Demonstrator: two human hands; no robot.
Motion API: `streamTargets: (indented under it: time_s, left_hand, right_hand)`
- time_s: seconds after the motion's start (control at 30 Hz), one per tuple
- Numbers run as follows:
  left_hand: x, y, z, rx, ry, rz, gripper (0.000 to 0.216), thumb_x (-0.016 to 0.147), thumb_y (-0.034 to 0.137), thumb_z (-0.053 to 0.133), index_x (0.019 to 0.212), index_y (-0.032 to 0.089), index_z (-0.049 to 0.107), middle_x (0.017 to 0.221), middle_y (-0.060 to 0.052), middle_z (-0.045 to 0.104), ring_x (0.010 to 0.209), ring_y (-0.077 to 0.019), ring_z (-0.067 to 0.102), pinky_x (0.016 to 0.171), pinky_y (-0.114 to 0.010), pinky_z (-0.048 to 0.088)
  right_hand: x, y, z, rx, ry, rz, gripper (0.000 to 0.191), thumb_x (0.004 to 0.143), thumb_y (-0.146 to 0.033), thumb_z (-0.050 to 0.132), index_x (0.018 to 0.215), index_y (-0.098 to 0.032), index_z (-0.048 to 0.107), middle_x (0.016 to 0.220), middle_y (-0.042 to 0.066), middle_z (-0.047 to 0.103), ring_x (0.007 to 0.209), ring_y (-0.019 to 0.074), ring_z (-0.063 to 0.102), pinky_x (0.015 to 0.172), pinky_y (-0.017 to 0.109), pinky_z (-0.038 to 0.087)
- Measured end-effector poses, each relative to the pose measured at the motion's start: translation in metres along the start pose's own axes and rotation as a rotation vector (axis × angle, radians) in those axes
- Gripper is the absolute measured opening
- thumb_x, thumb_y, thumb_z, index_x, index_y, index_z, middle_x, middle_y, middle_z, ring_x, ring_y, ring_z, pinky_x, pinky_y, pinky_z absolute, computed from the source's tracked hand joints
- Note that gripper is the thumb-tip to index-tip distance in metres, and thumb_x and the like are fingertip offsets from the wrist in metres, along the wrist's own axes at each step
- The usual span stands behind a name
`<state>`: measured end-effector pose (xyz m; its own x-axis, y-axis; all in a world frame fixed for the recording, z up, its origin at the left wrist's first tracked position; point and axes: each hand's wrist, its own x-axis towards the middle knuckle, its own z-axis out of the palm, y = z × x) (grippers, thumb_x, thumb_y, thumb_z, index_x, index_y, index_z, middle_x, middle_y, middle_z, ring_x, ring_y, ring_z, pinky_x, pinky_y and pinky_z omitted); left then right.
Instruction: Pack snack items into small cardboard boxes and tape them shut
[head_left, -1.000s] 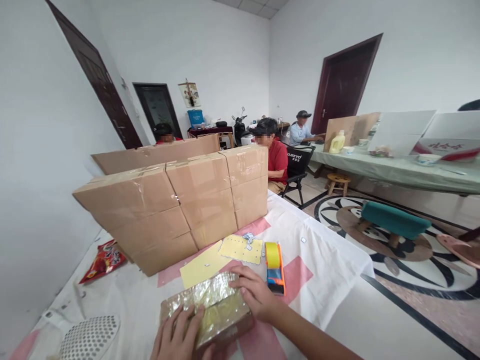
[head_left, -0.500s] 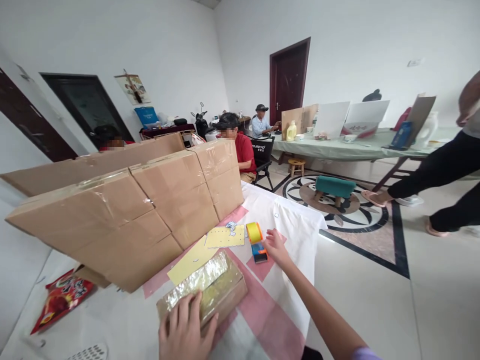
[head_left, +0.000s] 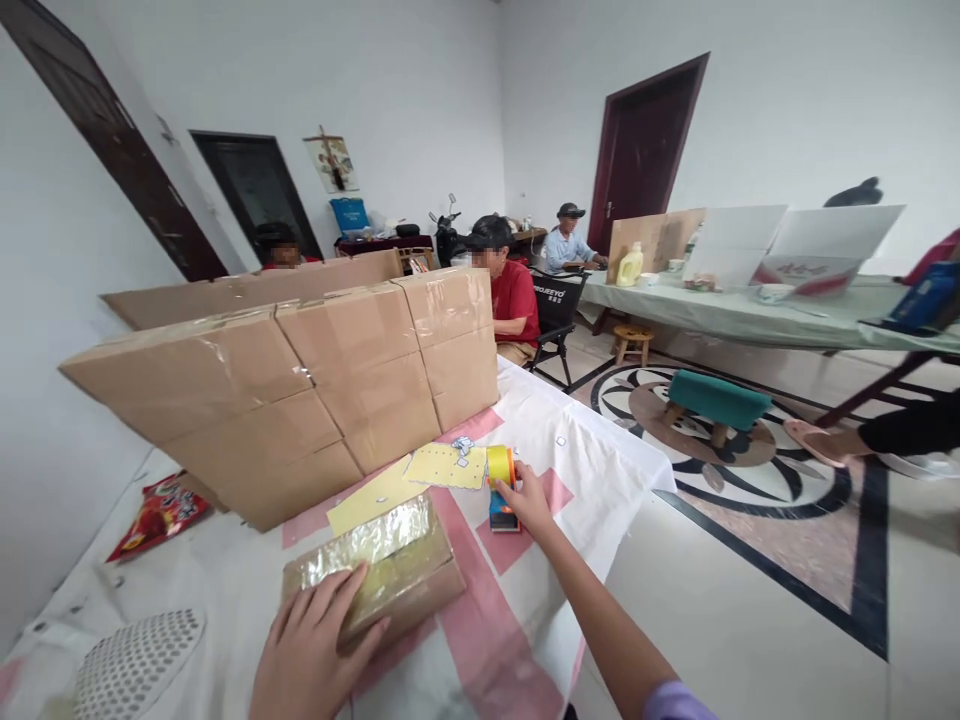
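My left hand (head_left: 311, 645) lies flat, fingers spread, on a small cardboard box (head_left: 375, 570) wrapped in shiny clear tape, near the front of the table. My right hand (head_left: 527, 500) reaches forward and closes round an orange and blue tape dispenser (head_left: 501, 487) carrying a yellow tape roll, on the white and pink tablecloth (head_left: 600, 460). Yellow sheets (head_left: 420, 475) with small white scraps lie just left of the dispenser.
A wall of large taped cardboard boxes (head_left: 300, 380) stands across the table behind. A red snack packet (head_left: 157, 512) and a white perforated object (head_left: 135, 665) lie at the left. People sit beyond; a green-clothed table (head_left: 750, 315), stools and another person's leg (head_left: 877, 435) are to the right.
My right hand left the small box, reached to the tape dispenser and now grips it. My left hand stays pressed on the box. The view swung about.
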<state>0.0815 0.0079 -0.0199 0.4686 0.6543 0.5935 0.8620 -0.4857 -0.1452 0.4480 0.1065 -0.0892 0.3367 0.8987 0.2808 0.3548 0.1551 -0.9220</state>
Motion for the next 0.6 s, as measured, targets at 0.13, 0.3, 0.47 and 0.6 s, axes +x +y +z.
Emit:
streamTargets:
  time_s: [0.13,0.3,0.47,0.6]
  left_hand:
    - [0.001,0.001,-0.001,0.047,-0.026,-0.040,0.062,0.091,0.063,0.056,0.134,0.020,0.063,0.116,-0.008,0.074,0.101,-0.0277,0.065,0.095,-0.039,0.042]
    - [0.009,0.008,-0.005,0.112,0.001,-0.082,0.061,0.094,0.065,0.052,0.136,0.022,0.064,0.129,-0.009,0.071,0.111,-0.0281,0.065,0.103,-0.040,0.039]
    - [0.007,0.013,-0.008,0.125,-0.032,-0.047,0.055,0.095,0.057,0.055,0.139,0.025,0.061,0.134,-0.007,0.070,0.120,-0.0264,0.064,0.117,-0.041,0.027]
    - [0.004,0.017,-0.010,0.117,-0.012,-0.049,0.058,0.095,0.055,0.055,0.143,0.024,0.058,0.127,-0.009,0.073,0.121,-0.0282,0.064,0.121,-0.045,0.020]
  right_hand:
    - [0.006,0.000,0.006,0.129,-0.100,-0.017,0.036,0.086,-0.051,0.064,0.101,-0.019,0.069,0.099,0.009,0.072,0.092,0.0267,0.066,0.081,0.036,0.053]
    - [0.003,0.002,0.014,0.251,-0.188,-0.027,0.040,0.091,-0.054,0.057,0.104,-0.017,0.067,0.099,0.012,0.075,0.091,0.0285,0.070,0.078,0.037,0.056]
    - [-0.001,0.002,0.020,0.242,-0.220,-0.046,0.039,0.093,-0.055,0.057,0.106,-0.020,0.067,0.103,0.010,0.075,0.094,0.0288,0.070,0.084,0.039,0.055]
    - [-0.004,-0.004,0.018,0.303,-0.228,-0.017,0.042,0.092,-0.057,0.058,0.109,-0.020,0.067,0.107,0.010,0.075,0.098,0.0298,0.070,0.085,0.041,0.056]
